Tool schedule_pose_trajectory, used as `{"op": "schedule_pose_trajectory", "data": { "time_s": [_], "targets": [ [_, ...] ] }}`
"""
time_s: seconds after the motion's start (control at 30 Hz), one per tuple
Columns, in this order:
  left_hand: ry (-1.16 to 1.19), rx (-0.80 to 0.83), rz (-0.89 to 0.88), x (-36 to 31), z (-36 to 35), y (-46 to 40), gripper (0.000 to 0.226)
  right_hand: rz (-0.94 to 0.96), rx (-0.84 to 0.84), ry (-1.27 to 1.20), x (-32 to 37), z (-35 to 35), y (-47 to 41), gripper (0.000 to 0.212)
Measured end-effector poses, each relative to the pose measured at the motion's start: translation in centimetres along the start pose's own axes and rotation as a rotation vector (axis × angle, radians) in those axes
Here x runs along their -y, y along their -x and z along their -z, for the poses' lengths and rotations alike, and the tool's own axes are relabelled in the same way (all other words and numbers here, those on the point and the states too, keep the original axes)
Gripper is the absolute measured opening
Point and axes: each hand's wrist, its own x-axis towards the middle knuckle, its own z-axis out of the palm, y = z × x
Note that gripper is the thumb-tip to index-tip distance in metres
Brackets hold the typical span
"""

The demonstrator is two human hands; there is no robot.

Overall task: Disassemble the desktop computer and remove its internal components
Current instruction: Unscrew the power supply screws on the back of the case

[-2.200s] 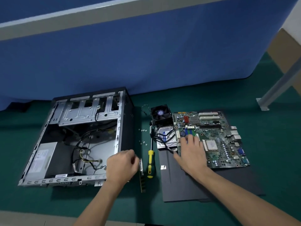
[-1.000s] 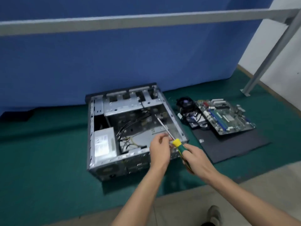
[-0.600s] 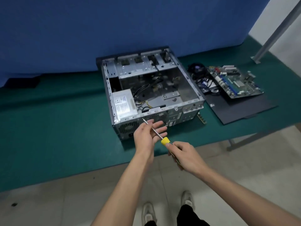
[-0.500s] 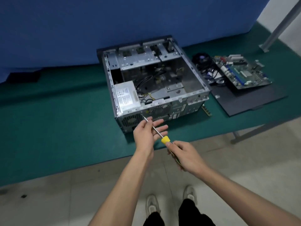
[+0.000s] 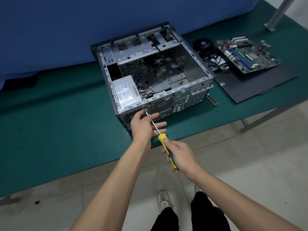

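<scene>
At the rear panel of the open computer case on the green counter, the right hand grips a screwdriver while the left hand, fingers straight, steadies its shaft; a poorly seated tip could slip off the power supply screws.

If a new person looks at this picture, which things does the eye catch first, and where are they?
First comes the yellow-handled screwdriver in the middle: the right hand grips its handle and the left hand steadies its shaft, tip near the rear panel of the open computer case. The case sits on the green table with the power supply inside. To the right, the removed motherboard lies on a dark panel.
</scene>
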Motion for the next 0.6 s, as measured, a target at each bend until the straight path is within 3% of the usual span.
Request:
{"op": "schedule_pose_trajectory", "data": {
  "time_s": [0.6],
  "targets": [
    [-0.044,-0.016,0.043,-0.9,-0.2,-0.7,0.033,-0.059,0.051,-0.065,1.5,0.1,0.1,0.043]
  ]
}}
